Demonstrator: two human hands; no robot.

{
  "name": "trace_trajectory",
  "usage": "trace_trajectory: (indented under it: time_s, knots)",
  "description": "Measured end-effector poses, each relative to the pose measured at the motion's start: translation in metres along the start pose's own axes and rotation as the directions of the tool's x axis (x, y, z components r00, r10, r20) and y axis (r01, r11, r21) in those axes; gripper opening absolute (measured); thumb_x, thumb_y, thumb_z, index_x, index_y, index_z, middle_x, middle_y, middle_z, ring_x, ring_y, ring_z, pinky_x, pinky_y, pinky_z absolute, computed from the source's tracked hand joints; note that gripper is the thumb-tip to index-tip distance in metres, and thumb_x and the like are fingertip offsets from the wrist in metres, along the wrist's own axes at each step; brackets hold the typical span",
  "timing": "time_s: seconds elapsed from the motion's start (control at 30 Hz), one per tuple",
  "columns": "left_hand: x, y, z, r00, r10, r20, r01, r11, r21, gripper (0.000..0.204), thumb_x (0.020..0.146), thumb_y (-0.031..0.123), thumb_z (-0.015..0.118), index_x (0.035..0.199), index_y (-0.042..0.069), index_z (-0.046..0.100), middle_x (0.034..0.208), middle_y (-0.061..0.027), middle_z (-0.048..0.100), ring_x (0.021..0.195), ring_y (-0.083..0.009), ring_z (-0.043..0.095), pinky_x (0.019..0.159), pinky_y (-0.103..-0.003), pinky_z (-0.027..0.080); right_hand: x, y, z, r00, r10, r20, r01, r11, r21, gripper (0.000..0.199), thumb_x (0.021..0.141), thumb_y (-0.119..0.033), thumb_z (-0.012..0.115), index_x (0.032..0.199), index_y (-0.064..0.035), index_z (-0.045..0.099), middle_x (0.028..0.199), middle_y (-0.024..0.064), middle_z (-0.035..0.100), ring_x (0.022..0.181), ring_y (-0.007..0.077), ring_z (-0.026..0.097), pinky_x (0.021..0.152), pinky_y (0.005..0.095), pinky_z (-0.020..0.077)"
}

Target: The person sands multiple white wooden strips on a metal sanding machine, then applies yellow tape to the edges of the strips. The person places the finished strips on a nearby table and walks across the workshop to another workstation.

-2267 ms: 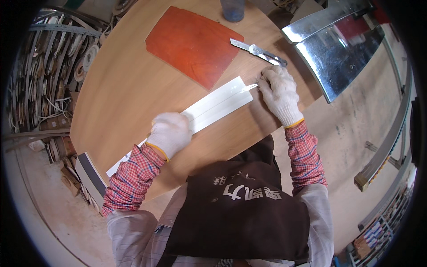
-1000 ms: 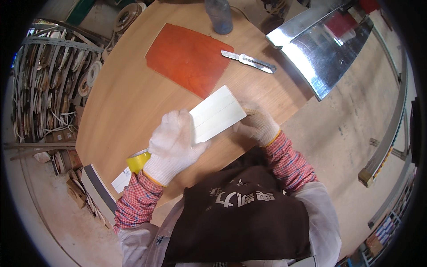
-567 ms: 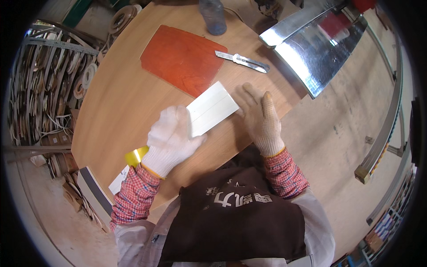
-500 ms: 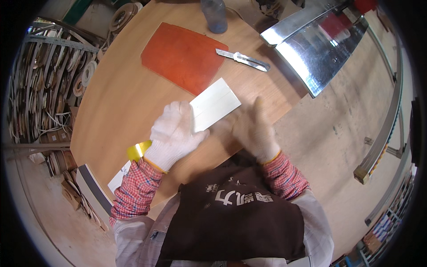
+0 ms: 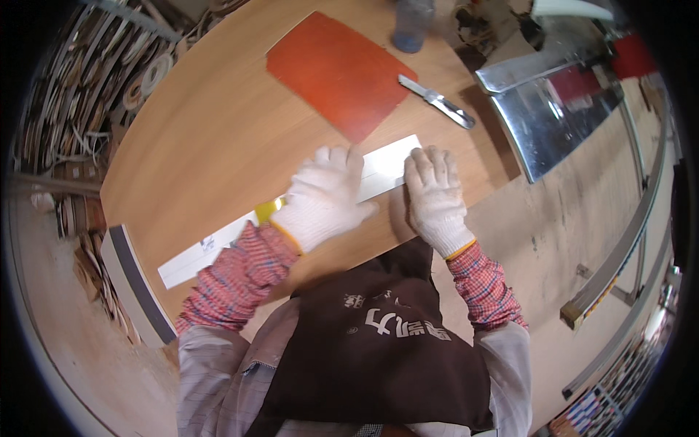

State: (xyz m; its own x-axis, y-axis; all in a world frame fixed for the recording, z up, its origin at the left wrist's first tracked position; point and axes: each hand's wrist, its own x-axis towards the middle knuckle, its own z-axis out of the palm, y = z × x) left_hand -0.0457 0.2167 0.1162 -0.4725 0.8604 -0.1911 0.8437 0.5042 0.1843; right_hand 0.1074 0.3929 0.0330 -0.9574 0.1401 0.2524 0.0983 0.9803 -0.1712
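A long white strip (image 5: 389,169) lies slantwise across the wooden tabletop. A band of yellow tape (image 5: 269,209) sits on it beside my left wrist. My left hand (image 5: 320,193), in a white knit glove, lies over the strip's middle with fingers stretched out and thumb spread. Under that hand the strip is hidden, so I cannot tell whether it is one piece or two. My right hand (image 5: 437,193), also gloved, rests flat at the strip's right end, fingers extended and side by side. Beyond them lie an orange sheet (image 5: 338,76) and a utility knife (image 5: 437,102), its blade end on the sheet's right corner.
The wooden table (image 5: 211,131) has a curved left edge. A bluish bottle (image 5: 413,28) stands at the back. Shiny metal plates (image 5: 557,124) adjoin the table at right. A dark-striped white panel (image 5: 138,284) leans at the near left. Racks of edging strips (image 5: 73,87) stand farther left.
My right hand has come down from a blurred, raised position onto the strip's right end. My left hand stays on the strip, fingers more spread. The view has shifted, showing more of the strip's left part.
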Motion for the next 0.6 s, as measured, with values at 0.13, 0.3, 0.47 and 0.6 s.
trace_trajectory:
  time_s: [0.13, 0.3, 0.47, 0.6]
  knots:
    - [-0.023, -0.048, -0.031, 0.989, -0.101, 0.104, 0.11, 0.99, -0.088, 0.056, 0.092, 0.05, 0.07, 0.125, 0.005, 0.065, 0.107, -0.0193, 0.071, 0.106, -0.0394, 0.069, 0.092, -0.05, 0.056, 0.0, -0.03, 0.021, 0.992, -0.063, 0.113, 0.067, 0.997, -0.028, 0.056, 0.091, -0.014, 0.059, 0.144, 0.0059, 0.055, 0.151, 0.024, 0.052, 0.145, 0.0448, 0.044, 0.124, 0.0588, 0.0328]
    - [-0.032, -0.074, -0.025, 0.876, -0.199, 0.439, 0.266, 0.959, -0.096, 0.052, 0.098, 0.053, 0.06, 0.124, 0.009, 0.069, 0.111, -0.0207, 0.074, 0.106, -0.0427, 0.071, 0.091, -0.052, 0.056, 0.012, -0.122, 0.042, 0.942, -0.319, 0.102, 0.287, 0.926, 0.244, 0.051, 0.091, -0.016, 0.059, 0.136, 0.0063, 0.059, 0.148, 0.0239, 0.054, 0.145, 0.0454, 0.044, 0.124, 0.0573, 0.033]
    - [-0.05, -0.1, -0.04, 0.86, -0.096, 0.501, 0.251, 0.935, -0.25, 0.051, 0.099, 0.049, 0.058, 0.133, 0.012, 0.067, 0.119, -0.0224, 0.073, 0.112, -0.0437, 0.069, 0.096, -0.052, 0.055, 0.021, -0.127, 0.042, 0.965, -0.26, 0.009, 0.239, 0.898, 0.368, 0.052, 0.084, -0.014, 0.067, 0.131, 0.0069, 0.06, 0.143, 0.021, 0.056, 0.139, 0.0428, 0.046, 0.12, 0.0583, 0.0355]
    - [-0.071, -0.119, -0.042, 0.786, -0.156, 0.599, 0.297, 0.944, -0.144, 0.053, 0.099, 0.046, 0.056, 0.138, 0.013, 0.064, 0.124, -0.0238, 0.072, 0.117, -0.0426, 0.068, 0.1, -0.052, 0.053, 0.023, -0.128, 0.039, 0.966, -0.26, 0.0, 0.24, 0.893, 0.381, 0.052, 0.084, -0.014, 0.067, 0.131, 0.0063, 0.06, 0.141, 0.0194, 0.056, 0.138, 0.0408, 0.047, 0.119, 0.0571, 0.0367]
